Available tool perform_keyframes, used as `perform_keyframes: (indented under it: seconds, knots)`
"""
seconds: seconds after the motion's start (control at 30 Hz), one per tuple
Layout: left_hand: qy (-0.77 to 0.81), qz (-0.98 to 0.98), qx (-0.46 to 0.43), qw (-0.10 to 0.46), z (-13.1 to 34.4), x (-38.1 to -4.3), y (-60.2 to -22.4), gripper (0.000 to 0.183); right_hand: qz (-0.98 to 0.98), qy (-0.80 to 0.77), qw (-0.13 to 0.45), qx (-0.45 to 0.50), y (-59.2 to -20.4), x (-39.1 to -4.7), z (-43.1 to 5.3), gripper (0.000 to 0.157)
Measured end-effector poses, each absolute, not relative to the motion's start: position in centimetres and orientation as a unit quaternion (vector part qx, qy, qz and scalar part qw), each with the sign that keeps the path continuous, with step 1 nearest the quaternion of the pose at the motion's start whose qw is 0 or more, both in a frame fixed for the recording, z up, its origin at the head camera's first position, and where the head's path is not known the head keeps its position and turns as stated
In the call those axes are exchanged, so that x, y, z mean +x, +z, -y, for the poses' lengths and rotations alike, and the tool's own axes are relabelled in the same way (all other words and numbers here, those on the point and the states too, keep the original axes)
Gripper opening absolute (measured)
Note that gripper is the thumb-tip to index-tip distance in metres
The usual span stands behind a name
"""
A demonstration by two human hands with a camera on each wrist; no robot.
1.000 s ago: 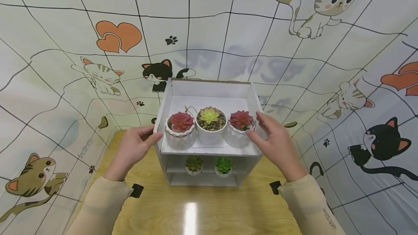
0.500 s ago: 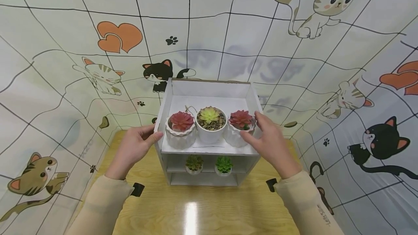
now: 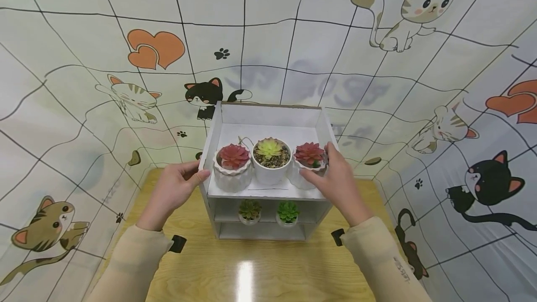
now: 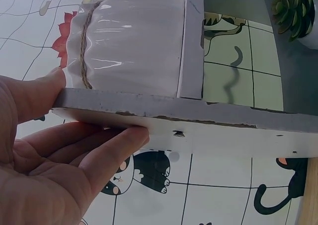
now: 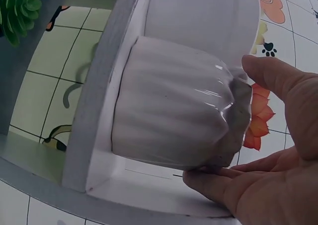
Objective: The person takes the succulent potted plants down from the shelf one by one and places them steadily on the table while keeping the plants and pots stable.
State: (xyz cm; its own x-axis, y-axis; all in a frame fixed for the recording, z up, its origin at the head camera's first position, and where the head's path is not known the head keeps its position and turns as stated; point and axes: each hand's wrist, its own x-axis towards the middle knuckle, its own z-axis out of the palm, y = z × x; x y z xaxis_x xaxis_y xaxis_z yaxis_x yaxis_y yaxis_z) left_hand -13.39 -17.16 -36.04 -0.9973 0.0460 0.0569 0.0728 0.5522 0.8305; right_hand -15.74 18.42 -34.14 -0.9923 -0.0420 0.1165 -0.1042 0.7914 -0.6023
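A white shelf unit [image 3: 268, 130] holds three potted succulents in a row on its top level. My left hand [image 3: 169, 195] pinches the unit's left side panel, thumb on the edge and fingers along the outside face. My right hand [image 3: 339, 188] grips the rim of the right-hand fluted white pot [image 5: 169, 106], thumb on one side and fingers on the other. Red leaves [image 3: 309, 154] rise from that pot. The left pot [image 3: 232, 181] also bears a red succulent and has twine round its neck. Between them stands a smooth white pot [image 3: 270, 175] with a yellow-green succulent and gravel.
Two small green succulents, a darker one [image 3: 249, 210] and a brighter one [image 3: 287, 211], stand in little pots on the lower level. The unit stands on a wooden table [image 3: 201, 274]. Cloth printed with cats and a grid [image 3: 268, 41] surrounds the table on the visible sides.
My right hand has moved left from the unit's right side panel, its thumb now across the front of the right pot. The left hand stays on the panel.
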Motion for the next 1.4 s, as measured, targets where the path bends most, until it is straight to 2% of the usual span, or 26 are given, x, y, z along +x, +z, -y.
perform_keyframes:
  seconds: [0.2,0.33,0.67,1.17,1.4]
  knots:
    - [-0.470,0.882,-0.036,0.017,17.2,-13.4,-36.1,0.048,0.942,0.329,0.067,0.021,-34.9,-16.1,-17.9,0.086]
    - [-0.473,0.880,-0.035,0.015,17.2,-13.4,-36.2,0.048,0.939,0.332,0.085,0.019,-35.4,-16.2,-17.7,0.075]
    - [-0.470,0.882,-0.033,0.017,17.2,-13.5,-36.4,0.049,0.933,0.347,0.098,-0.001,-36.2,-16.3,-17.2,0.086]
    - [-0.463,0.886,-0.028,0.018,17.1,-13.5,-36.4,0.048,0.929,0.339,0.150,-0.005,-36.8,-16.4,-16.7,0.071]
    - [-0.474,0.880,-0.024,0.010,17.1,-13.4,-36.3,0.048,0.923,0.330,0.200,0.004,-37.2,-15.8,-16.5,0.063]
